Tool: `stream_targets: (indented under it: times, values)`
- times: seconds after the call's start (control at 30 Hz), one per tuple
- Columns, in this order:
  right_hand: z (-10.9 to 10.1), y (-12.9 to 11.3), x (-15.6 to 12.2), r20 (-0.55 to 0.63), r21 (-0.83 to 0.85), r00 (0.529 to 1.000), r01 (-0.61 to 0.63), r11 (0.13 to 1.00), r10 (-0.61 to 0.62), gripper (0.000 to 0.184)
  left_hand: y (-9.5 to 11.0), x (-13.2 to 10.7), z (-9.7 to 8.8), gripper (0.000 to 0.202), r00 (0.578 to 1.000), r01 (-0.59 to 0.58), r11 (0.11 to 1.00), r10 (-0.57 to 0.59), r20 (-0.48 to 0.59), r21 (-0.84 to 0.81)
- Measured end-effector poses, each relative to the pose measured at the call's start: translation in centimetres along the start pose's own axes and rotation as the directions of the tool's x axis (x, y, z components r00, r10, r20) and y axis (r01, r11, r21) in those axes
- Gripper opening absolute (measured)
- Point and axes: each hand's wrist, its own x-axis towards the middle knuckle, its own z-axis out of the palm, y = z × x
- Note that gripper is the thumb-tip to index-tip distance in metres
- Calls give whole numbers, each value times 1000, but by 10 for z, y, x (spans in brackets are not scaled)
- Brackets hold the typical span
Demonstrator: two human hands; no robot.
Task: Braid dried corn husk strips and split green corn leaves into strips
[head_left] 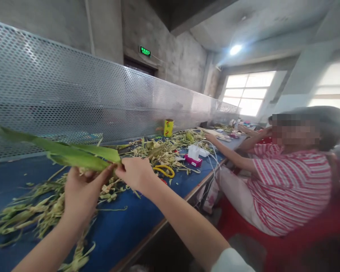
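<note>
A long green leaf [70, 154], folded along its length, is held up above the blue tabletop [124, 223]. My left hand [83, 185] pinches it from below near its right end. At that same end my right hand [136, 172] has its fingers closed on the leaf's tip, close against the left fingertips. The exact grip of the right fingers is partly hidden by the hand itself. Under and around both hands lie heaps of wilted leaf strips and stalks [36, 215], pale green and yellowish. A yellow loop [167, 170] rests just beyond my right hand.
A perforated metal screen [73, 94] runs along the table's far side. A yellow can-shaped container [168, 128], a magenta tissue box [193, 160] and white cables [215, 158] are farther along. To the right a person in a striped shirt [294, 189] sits on a red chair [243, 230].
</note>
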Motion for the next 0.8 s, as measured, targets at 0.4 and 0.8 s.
stream_targets:
  times: [0.4, 0.8]
  values:
    - [-10, 28, -4, -12, 131, 983, -180, 975, 183, 26, -16, 2, 21, 28, 981, 176, 947, -193, -36, -268]
    - [-1, 42, 0, 14, 243, 964, -261, 934, 266, 28, -18, 5, 15, 30, 960, 251, 930, -274, -51, -269]
